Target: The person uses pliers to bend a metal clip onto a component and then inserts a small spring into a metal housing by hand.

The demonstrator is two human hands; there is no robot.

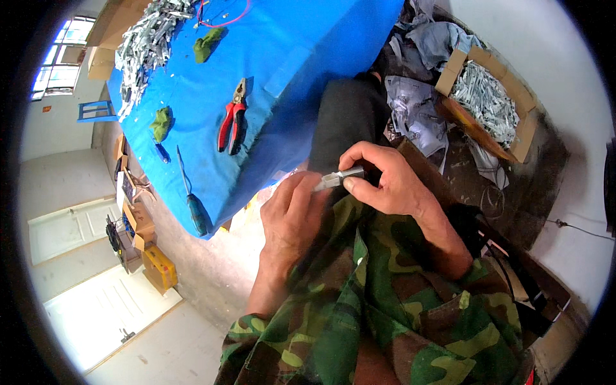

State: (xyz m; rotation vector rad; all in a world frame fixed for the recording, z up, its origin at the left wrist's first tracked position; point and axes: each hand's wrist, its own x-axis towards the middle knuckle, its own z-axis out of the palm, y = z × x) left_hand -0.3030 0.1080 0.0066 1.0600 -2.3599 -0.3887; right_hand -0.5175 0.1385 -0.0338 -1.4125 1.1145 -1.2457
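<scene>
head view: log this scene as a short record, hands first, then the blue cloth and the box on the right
left hand: fingers at the left end of a small silver-grey piece
right hand: thumb and finger pinching the piece's right end
blue cloth, tools: pliers with red-and-black handles; screwdriver with a teal handle, nearer the person
blue cloth, far left: heap of thin silver-grey pieces
blue cloth, other: two crumpled green scraps
right side: open brown cardboard box holding many silver-grey pieces

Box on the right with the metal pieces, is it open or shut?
Open: the box has no closed top, and a pile of metal pieces shows inside its cardboard walls.
</scene>
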